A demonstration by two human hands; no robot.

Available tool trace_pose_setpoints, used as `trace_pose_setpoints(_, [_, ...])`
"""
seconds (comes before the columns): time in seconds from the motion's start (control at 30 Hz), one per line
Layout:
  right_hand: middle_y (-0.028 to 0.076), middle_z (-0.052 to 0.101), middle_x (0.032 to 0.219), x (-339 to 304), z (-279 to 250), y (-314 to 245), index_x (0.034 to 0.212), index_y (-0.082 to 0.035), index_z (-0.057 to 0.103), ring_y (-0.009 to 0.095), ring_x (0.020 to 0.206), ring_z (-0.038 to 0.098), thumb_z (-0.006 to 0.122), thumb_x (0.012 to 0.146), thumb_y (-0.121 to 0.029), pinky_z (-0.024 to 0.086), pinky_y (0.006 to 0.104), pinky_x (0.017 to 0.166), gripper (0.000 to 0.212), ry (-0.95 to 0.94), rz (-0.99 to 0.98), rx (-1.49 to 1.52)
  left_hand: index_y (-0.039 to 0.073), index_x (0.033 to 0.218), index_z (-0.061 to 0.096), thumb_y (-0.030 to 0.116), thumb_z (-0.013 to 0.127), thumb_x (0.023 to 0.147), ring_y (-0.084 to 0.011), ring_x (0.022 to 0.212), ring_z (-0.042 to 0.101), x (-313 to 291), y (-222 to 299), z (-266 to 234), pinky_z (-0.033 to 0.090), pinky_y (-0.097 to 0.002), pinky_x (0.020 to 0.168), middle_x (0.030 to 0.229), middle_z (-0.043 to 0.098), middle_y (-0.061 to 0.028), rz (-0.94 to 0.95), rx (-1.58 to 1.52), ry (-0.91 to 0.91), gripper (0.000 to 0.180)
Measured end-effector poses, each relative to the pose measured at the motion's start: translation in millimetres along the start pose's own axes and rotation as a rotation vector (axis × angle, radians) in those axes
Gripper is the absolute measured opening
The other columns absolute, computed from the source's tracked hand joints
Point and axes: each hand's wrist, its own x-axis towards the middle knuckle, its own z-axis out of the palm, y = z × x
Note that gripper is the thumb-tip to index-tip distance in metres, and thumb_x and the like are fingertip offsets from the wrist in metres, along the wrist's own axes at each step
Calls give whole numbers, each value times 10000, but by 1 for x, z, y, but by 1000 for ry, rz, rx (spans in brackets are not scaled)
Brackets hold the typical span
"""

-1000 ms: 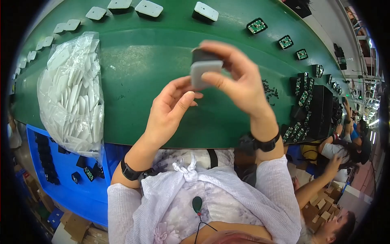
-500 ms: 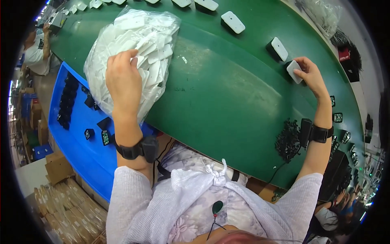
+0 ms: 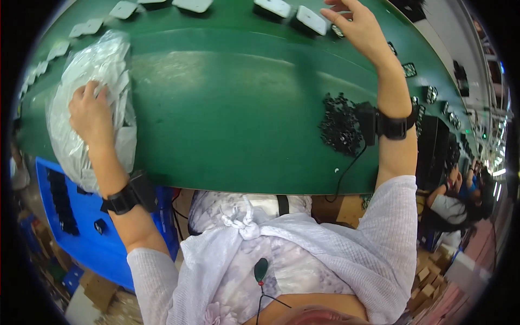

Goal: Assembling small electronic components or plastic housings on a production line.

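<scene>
As the view ran outward from the wearer's pale knitted sleeves, the items stood as follows.

1. Blue plastic bin (image 3: 81, 238), below the near left table edge, holding small black parts.
2. Left hand (image 3: 92, 116), black band at the wrist, laid palm-down on the clear plastic bag of flat white pieces (image 3: 103, 59). Fingers were bent into the crumpled film. Whether they had closed on a piece could not be told.
3. Green-topped table (image 3: 227, 108), carrying the bag at its left end.
4. Loose heap of small black parts (image 3: 338, 124), right of centre on the table, just beside the right forearm and its black wrist band (image 3: 392, 127).
5. Right hand (image 3: 360, 27), stretched to the far edge, fingers spread apart and clamped on nothing visible. Its fingertips were at or just above a small dark-framed unit; contact could not be settled.
6. Row of flat white-topped rectangular blocks (image 3: 311, 19), along the far edge, just left of the right hand.

Step in hand, as judged: the left hand was feeling for a white piece in the bag while the right attended to the far row. Drawing out a piece would call for a pinch on one alone through the loose film, and for the right hand to come back toward the middle.
</scene>
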Motion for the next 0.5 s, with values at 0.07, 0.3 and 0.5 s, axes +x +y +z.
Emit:
trace_pose_setpoints(0.07, [106,643,1019,-31,-4,-14,1068,-43,630,257,906,606,666,834,-155,489,347,786,261,-41,-31,-94,191,1022,692,273,622,871,-288,1061,583,-4,-8,4,478,-420,860,1161,631,-77,32,-16,154,186])
trace_pose_setpoints(0.3, [89,602,834,-134,-5,-19,958,-43,653,197,725,590,680,804,-94,482,306,676,164,-107,39,-480,35,1083,628,185,501,986,-252,998,628,-37,44,-53,476,-337,883,1139,659,-128,197,-490,443,220])
trace_pose_setpoints(0.5, [86,595,823,-158,1,6,942,-24,646,189,709,586,687,807,-70,482,312,656,149,143,165,-438,37,1210,501,229,423,1026,-144,651,646,-92,117,-72,422,-191,466,847,654,-155,-123,-1805,-452,277])
